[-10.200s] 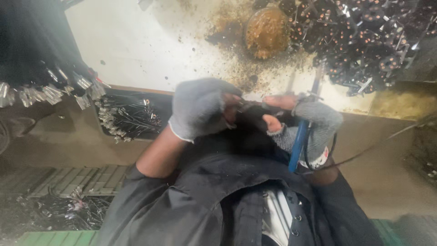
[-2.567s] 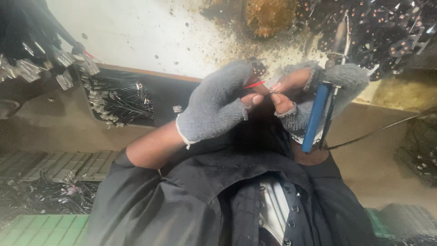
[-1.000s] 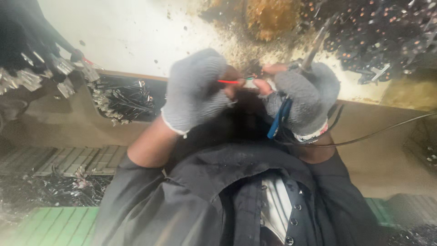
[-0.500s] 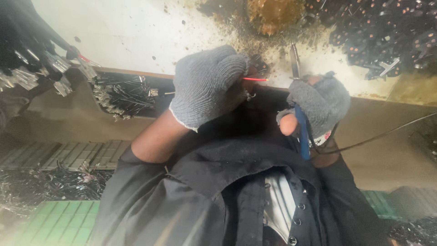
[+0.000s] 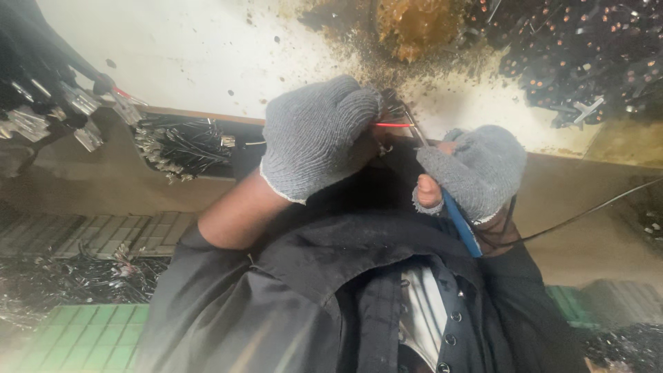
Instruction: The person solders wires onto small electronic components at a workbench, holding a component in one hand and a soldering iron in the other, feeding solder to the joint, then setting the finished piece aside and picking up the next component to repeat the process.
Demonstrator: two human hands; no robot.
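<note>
My left hand (image 5: 319,138), in a grey knit glove, pinches a thin red wire (image 5: 391,125) just above the edge of the white worktop (image 5: 207,55). My right hand (image 5: 475,171), in a grey glove with a bare thumb, grips a blue-handled soldering iron (image 5: 461,224). The iron's metal tip (image 5: 411,126) leans to the left and meets the end of the red wire. The iron's dark cord (image 5: 587,214) trails off to the right. Both hands are close in front of my dark jacket.
A bundle of black wires with metal ends (image 5: 181,146) lies left of my left hand, and more connectors (image 5: 65,103) hang at the far left. A brown crusted lump (image 5: 414,24) sits on the stained worktop. Small dark parts (image 5: 587,48) are piled at the top right.
My right hand has moved left and tilted the iron, so its tip now meets the red wire instead of standing upright apart from it. My left hand has stayed in place.
</note>
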